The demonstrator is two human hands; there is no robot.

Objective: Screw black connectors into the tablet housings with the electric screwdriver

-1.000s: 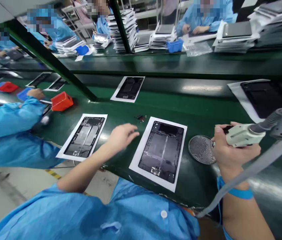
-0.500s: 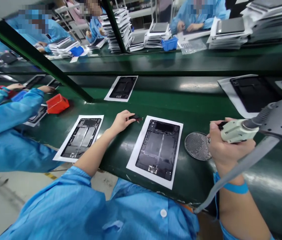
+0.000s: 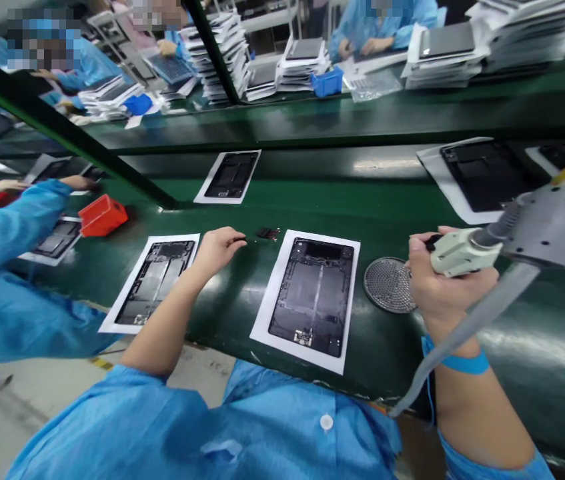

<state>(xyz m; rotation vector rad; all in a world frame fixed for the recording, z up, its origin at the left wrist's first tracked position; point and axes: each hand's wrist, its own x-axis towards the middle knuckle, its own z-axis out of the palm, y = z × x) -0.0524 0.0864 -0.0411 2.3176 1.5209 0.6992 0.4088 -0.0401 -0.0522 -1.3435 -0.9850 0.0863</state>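
My left hand point(image 3: 219, 252) is closed in a pinch above the bench. At its fingertips is a small black part point(image 3: 243, 239), mostly hidden. Just right of it, a little cluster of black parts with reddish wires point(image 3: 268, 233) lies on the green surface. My right hand point(image 3: 445, 287) is wrapped round a pale electric screwdriver point(image 3: 466, 252), whose tip is hidden. Under that hand sits a round metal screw tray point(image 3: 388, 285) with a dimpled surface. Between my hands, an opened tablet housing point(image 3: 312, 297) lies on a white sheet point(image 3: 262, 327).
A second tablet housing point(image 3: 155, 283) lies by my left forearm, a third point(image 3: 232, 175) at the back. An orange bin point(image 3: 103, 215) stands near a co-worker's sleeve point(image 3: 37, 213). A grey cable point(image 3: 442, 360) hangs beside my right wrist. A green post point(image 3: 87, 143) slants across the left.
My left hand has moved left, away from the cluster of black parts, which now lies uncovered on the bench. My right hand still holds the screwdriver beside the tray. The view has shifted slightly.
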